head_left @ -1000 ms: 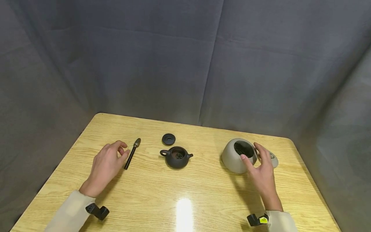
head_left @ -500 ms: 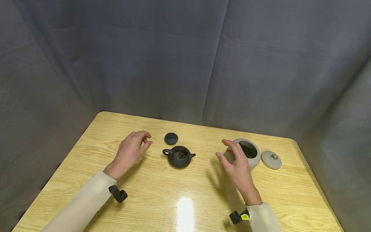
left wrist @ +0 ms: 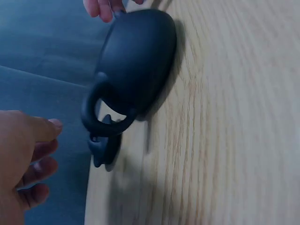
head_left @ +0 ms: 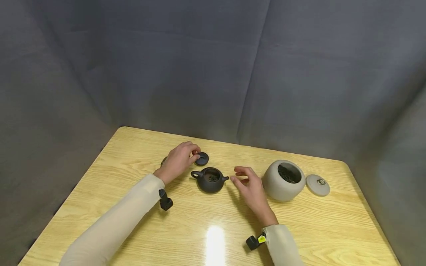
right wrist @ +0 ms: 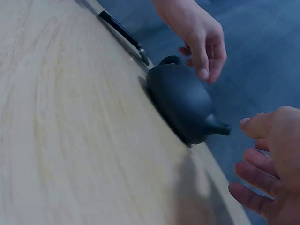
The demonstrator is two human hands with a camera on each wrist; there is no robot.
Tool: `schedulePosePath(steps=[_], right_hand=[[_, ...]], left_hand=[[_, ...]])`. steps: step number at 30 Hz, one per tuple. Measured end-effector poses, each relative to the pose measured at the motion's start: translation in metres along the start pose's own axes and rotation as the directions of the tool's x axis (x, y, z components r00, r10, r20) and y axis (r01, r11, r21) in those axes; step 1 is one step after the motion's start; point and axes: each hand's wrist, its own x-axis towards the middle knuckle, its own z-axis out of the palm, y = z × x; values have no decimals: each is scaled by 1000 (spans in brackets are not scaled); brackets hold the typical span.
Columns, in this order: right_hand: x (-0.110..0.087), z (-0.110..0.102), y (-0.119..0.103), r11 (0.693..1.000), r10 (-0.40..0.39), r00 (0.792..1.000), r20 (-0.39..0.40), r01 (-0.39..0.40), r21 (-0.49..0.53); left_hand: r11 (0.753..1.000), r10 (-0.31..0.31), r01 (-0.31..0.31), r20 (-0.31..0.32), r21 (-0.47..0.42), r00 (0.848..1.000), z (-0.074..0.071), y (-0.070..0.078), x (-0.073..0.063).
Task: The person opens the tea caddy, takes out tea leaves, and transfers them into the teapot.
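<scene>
A small dark teapot [head_left: 210, 180] stands open on the wooden table [head_left: 133, 207], with tea leaves inside. Its round dark lid [head_left: 202, 159] lies just behind it. My left hand [head_left: 194, 152] reaches over to the lid's left edge with loosely curled fingers and holds nothing; the left wrist view shows a small gap between the fingers [left wrist: 33, 150] and the lid [left wrist: 105, 147]. My right hand [head_left: 238, 176] hovers relaxed just right of the teapot's spout, seen near it in the right wrist view [right wrist: 267, 159], empty. The teapot [right wrist: 180, 103] fills both wrist views.
A round grey jar [head_left: 284, 180] with dark leaves stands right of my right hand, its grey lid [head_left: 317, 184] beside it near the table's right edge. A dark tea scoop [right wrist: 123, 32] lies behind my left wrist, mostly hidden in the head view. Grey cloth surrounds the table.
My left hand left the scoop and moved right to the teapot lid. My right hand left the grey jar and moved left to the teapot's spout.
</scene>
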Motion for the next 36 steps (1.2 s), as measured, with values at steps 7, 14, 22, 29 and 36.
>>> schedulePosePath(steps=[7,14,22,29,36], right_hand=[[0,11,4,999,33,999,17,-33,28],[0,22,3,1000,24,999,29,-24,12],[0,26,-2,1000,21,998,52,-20,-13],[1,26,-7,1000,14,998,56,-13,-23],[2,25,-6,999,6,998,63,-4,-35]], left_hand=[[998,-8,0,116,65,993,17,0,20],[996,-36,21,166,89,985,20,-3,25],[993,-47,26,174,116,984,22,-4,28],[995,-44,29,154,98,987,18,-6,25],[997,-32,23,120,75,992,3,1,12]])
